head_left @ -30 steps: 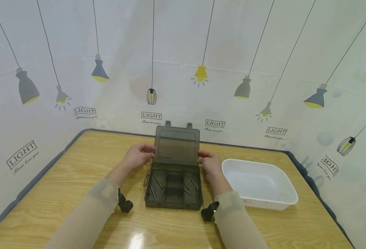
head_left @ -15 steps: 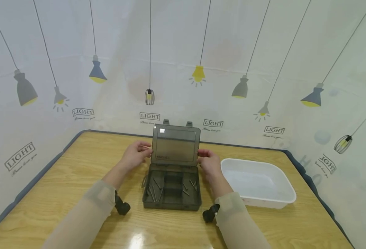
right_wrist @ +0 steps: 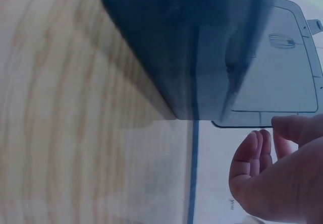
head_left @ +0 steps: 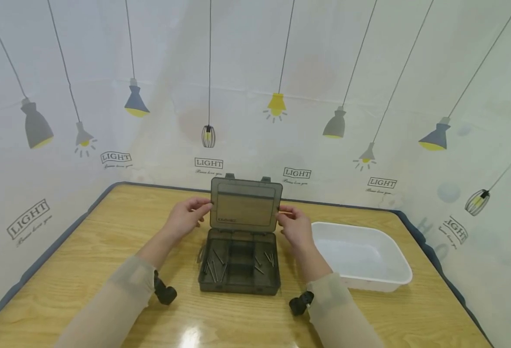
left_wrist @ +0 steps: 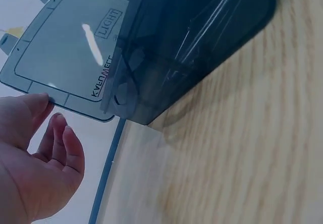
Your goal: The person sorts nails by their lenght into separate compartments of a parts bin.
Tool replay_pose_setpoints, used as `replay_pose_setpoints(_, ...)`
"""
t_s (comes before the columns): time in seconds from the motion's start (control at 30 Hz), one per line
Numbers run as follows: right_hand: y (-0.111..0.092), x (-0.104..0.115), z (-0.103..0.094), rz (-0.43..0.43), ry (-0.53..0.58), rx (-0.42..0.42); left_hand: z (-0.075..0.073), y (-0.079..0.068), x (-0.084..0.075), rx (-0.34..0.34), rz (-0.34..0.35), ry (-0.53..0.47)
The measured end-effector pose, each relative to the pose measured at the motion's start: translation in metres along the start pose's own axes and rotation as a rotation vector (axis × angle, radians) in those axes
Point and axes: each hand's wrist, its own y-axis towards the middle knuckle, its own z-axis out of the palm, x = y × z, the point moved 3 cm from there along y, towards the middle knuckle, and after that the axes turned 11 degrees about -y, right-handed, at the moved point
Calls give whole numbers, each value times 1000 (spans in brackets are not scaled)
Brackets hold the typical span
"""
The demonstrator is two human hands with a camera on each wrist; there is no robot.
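A smoky translucent compartment box (head_left: 239,286) stands on the table with its lid (head_left: 247,208) raised, leaning slightly toward me. My left hand (head_left: 187,218) pinches the lid's left edge between thumb and index finger. On the opposite edge, the thumb and index finger of my right hand (head_left: 295,226) pinch the lid. Both wrist views show the other fingers curled loosely beside the lid. Several thin metal nail-like pieces (head_left: 214,270) lie in the left compartment, and more such pieces (head_left: 270,258) lie in the right one. Two latches (head_left: 265,179) stick up from the lid's top edge.
A white plastic tray (head_left: 405,275) sits right of the box, close to my right forearm. The wooden table (head_left: 86,251) ends at a dark edging against a wall sheet (head_left: 247,63) printed with lamps. Black wrist cameras (head_left: 165,289) are strapped to both forearms.
The lid has tipped from nearly upright a little toward me. Both hands have moved slightly up along its side edges, fingers now pinching them. The box base and tray stay in place.
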Motion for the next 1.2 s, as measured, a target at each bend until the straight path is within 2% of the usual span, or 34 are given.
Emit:
replay_pose_setpoints(0.1,-5,5,-5,-1,-16,17,-1,-4,-3,14,-4,-26)
replay_pose_setpoints(0.27,-15,8,-15,-2,-46,64,-3,-13,-8,75,-1,-62)
replay_pose_setpoints(0.6,-37,9,-31,-12,-91,179,-10,-37,-17,192,14,-6)
replay_pose_setpoints(0.87,-55,7,-38,-10,-76,266,-14,-57,-24,259,7,33)
replay_pose_setpoints(1.2,-76,1,-47,-12,-30,378,-15,-78,-21,318,-1,18)
